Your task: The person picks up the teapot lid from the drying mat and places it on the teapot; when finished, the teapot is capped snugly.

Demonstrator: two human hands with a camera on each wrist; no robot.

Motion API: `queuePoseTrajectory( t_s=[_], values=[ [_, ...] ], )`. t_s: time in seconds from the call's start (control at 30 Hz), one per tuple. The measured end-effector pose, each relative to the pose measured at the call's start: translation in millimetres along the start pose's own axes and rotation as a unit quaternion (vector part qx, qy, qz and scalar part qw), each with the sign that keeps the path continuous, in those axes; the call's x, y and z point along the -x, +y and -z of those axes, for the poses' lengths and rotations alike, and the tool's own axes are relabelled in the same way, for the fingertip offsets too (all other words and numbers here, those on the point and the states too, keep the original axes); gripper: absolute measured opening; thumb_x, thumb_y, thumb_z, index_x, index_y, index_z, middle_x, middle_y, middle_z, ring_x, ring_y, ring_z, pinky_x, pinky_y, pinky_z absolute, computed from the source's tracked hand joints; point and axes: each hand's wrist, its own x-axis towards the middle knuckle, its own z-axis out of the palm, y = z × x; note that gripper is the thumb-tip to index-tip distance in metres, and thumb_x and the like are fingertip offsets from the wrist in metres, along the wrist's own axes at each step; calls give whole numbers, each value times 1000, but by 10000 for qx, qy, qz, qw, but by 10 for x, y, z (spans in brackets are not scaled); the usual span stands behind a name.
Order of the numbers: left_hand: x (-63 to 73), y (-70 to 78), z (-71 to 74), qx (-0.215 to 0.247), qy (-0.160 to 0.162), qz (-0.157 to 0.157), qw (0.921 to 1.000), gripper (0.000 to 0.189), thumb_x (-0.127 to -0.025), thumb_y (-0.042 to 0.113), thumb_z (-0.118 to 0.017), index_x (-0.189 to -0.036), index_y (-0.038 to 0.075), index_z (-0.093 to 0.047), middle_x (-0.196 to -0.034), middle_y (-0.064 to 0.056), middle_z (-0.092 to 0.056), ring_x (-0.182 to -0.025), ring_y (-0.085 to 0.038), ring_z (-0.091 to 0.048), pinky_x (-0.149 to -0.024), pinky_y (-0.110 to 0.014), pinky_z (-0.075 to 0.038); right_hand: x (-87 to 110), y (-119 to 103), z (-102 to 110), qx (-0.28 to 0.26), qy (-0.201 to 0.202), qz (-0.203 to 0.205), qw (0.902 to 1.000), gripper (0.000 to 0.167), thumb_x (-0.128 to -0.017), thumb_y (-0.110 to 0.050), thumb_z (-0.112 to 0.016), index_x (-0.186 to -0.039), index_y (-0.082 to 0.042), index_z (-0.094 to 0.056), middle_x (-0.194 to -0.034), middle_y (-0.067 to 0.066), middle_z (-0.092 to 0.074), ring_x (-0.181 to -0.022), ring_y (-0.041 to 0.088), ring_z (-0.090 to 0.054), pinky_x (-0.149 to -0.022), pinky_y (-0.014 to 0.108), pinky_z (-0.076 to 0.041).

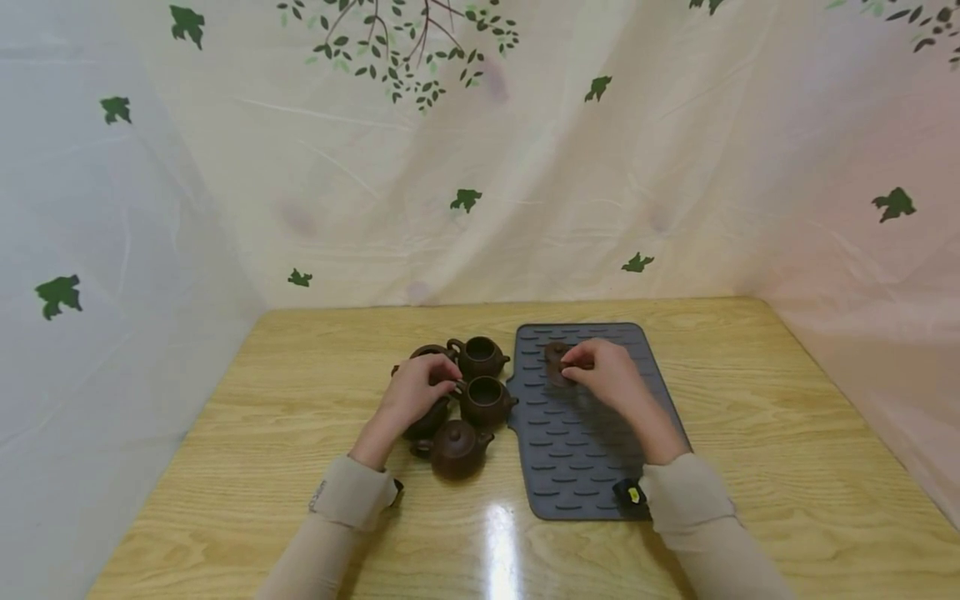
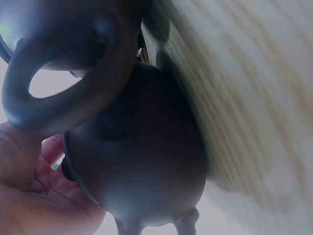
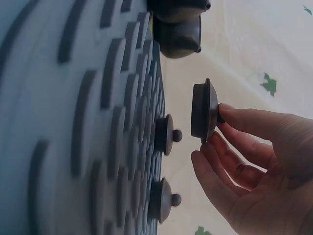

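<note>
Wood-grain table (image 1: 757, 392), leaf-print cloth (image 1: 525, 242) behind. Right hand (image 1: 613, 380) pinches a held lid (image 3: 199, 111) above the mat (image 1: 566, 468), far part; a slipping grip could knock two resting lids (image 3: 168, 134). Left hand (image 1: 415, 390) over teapots (image 1: 455, 454), left; grip cannot be told.

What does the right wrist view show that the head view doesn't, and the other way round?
Only the right wrist view shows a gap between the held lid and the mat. Only the head view shows the left grip and the leafy branches on the cloth backdrop. Both show the right grip holding that lid, the mat and some teapots.
</note>
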Motion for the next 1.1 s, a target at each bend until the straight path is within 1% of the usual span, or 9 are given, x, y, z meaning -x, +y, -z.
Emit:
queuePoseTrajectory(
  t_s=[0.2,0.4,0.63,0.77,0.87,1.1],
  values=[
    [1,-6,-3,20,4,21,10000,7,-91,8,-71,-96,14,-73,-98,-4,-74,-92,-21,-71,-84,-39,-57,-21,-121,-61,-68,-54,106,9999,18,-93,-18,-71,-108,-8,-73,-112,14,-69,-104,32,-67,-88,47,-56],
    [1,0,0,16,3,35,10000,7,-91,9,-71,-95,14,-73,-98,-4,-74,-92,-21,-71,-84,-39,-57,-38,-260,-106,-80,-143,312,9994,17,-93,-18,-71,-107,-8,-73,-112,13,-69,-103,30,-66,-89,46,-55],
    [3,4,-1,44,39,58,10000,7,-91,8,-71,-95,14,-73,-98,-4,-74,-93,-22,-71,-85,-40,-57,-47,-423,-150,-233,-242,446,9984,17,-92,-18,-72,-107,-9,-73,-111,11,-68,-104,30,-66,-90,47,-55],
    [1,1,-1,43,42,63,10000,7,-91,8,-71,-95,14,-73,-98,-4,-74,-92,-22,-71,-84,-40,-57,-69,-492,-186,-151,-297,574,9978,17,-93,-19,-71,-107,-10,-74,-110,10,-67,-103,28,-64,-89,46,-54],
    [-1,-1,0,27,47,52,10000,7,-91,8,-72,-95,14,-73,-97,-4,-74,-92,-21,-71,-84,-40,-57,-79,-544,-218,-110,-361,582,9976,17,-93,-21,-71,-108,-12,-74,-110,9,-66,-103,27,-63,-89,46,-54],
    [1,3,-6,33,64,62,10000,6,-91,9,-72,-94,14,-73,-96,-3,-74,-91,-21,-70,-84,-40,-57,-81,-662,-288,-107,-434,688,9966,16,-92,-19,-72,-106,-11,-74,-109,9,-67,-102,28,-67,-87,43,-57]
  ],
)
